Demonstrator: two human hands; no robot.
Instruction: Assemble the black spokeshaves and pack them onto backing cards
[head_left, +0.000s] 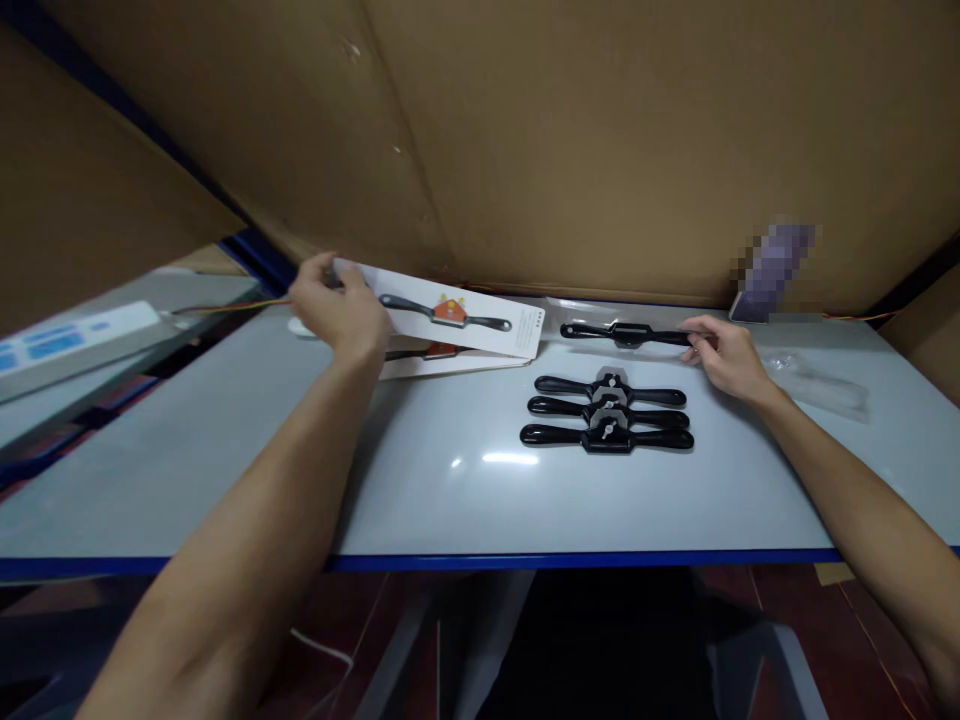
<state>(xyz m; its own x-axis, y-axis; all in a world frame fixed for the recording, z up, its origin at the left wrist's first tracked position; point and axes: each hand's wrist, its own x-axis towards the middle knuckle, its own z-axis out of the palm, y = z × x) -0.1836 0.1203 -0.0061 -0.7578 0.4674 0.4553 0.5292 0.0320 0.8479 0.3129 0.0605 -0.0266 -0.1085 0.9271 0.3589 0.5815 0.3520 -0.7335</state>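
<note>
the left hand, left of centre, pinches the left end of a white printed card, seemingly by its edge so the picture on it is left uncovered; the card tilts above a second card beneath it. the right hand, right of centre, has its fingers closed on the right handle of a black two-handled tool, probably because that end is nearest; clear film seems to surround this tool, though how tightly is hard to tell. just below, three similar tools lie in a close stack of rows on the pale table, handles pointing sideways, perhaps to save space. crumpled clear plastic lies at the right, beyond the wrist.
</note>
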